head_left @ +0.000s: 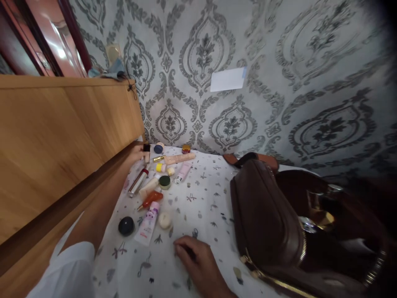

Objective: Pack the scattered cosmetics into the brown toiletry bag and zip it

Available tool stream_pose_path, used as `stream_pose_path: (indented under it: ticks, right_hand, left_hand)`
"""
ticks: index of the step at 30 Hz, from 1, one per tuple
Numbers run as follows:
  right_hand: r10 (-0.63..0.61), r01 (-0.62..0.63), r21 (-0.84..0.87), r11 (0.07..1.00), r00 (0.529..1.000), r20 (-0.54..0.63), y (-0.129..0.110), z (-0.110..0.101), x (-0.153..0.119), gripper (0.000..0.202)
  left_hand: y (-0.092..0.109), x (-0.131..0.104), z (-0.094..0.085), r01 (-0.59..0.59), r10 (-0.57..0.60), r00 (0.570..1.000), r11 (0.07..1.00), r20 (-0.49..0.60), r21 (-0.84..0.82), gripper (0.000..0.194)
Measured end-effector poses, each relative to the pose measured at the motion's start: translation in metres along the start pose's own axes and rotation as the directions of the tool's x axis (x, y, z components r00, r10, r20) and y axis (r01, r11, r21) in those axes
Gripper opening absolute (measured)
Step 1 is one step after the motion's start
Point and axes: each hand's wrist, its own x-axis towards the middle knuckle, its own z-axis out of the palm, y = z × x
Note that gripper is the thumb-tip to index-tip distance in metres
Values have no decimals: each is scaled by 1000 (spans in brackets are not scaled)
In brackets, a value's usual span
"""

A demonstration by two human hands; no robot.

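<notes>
At the far left of the spread, my left hand [136, 154] closes around a small bottle [147, 156] with a black cap, near the wooden panel. My right hand [200, 258] rests on the patterned sheet at the front, fingers curled in, with nothing visible in them. Nearest to it are a round cream-coloured jar [165, 220] and a white and pink tube [148, 223]. A round black container [126, 226] lies left of that tube. Beyond them are an orange bottle [151, 199], a dark-green-lidded jar [164, 182], a silver tube with dark red ends [138, 182] and a pink tube [183, 172].
An open brown leather bag [260, 211] with gold zips stands on the right, metallic items inside. A wooden panel [68, 124] borders the left side. Patterned wallpaper [204, 49] closes the back. Along it sit a blue-lidded jar [159, 147] and a gold-lidded jar [186, 149].
</notes>
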Motion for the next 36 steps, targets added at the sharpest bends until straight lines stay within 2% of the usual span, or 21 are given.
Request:
stream_pose_path:
  ticks: [4, 7, 10, 12, 14, 18, 20, 22, 27, 31, 36]
  right_hand:
    - [25, -25, 103, 994, 1000, 0, -5, 1, -1, 29]
    - [69, -59, 203, 977, 997, -39, -3, 2, -2, 32]
    - [115, -63, 309, 949, 982, -152, -2, 4, -3, 50]
    - [110, -27, 327, 945, 965, -238, -3, 3, -3, 63]
    - [76, 14, 295, 956, 954, -290, -5, -1, -5, 70]
    - [32, 21, 171, 985, 951, -306, -6, -17, -17, 54]
    - [21, 11, 94, 996, 942, -336, -3, -24, -28, 45]
    - [1, 12, 34, 999, 935, -355, 1, -28, -39, 42]
    - [40, -38, 14, 999, 943, -330, 5, -32, -57, 41]
    - [67, -75, -15, 997, 957, -283, 0, -36, -58, 40]
    - [84, -84, 9, 996, 968, -237, -7, -39, -59, 38]
  left_hand:
    - [30, -44, -4, -29, 31, 999, 988, 15, -152, 42]
    - [51, -89, 8, -64, 86, 993, 963, 76, -260, 47]
    - [65, -144, 33, -51, 116, 979, 934, 168, -353, 47]
    - [70, -184, 56, 21, 126, 954, 877, 273, -480, 45]
    - [73, -220, 79, 98, 113, 930, 842, 351, -530, 43]
    - [74, -270, 114, 210, 122, 863, 796, 490, -568, 43]
    - [73, -283, 126, 234, 133, 847, 776, 514, -586, 46]
    - [71, -289, 134, 251, 135, 850, 745, 508, -618, 49]
    - [66, -298, 150, 333, 106, 848, 654, 519, -679, 46]
    - [59, -299, 156, 418, 31, 848, 573, 529, -705, 45]
    - [54, -289, 156, 504, -85, 841, 480, 534, -718, 41]
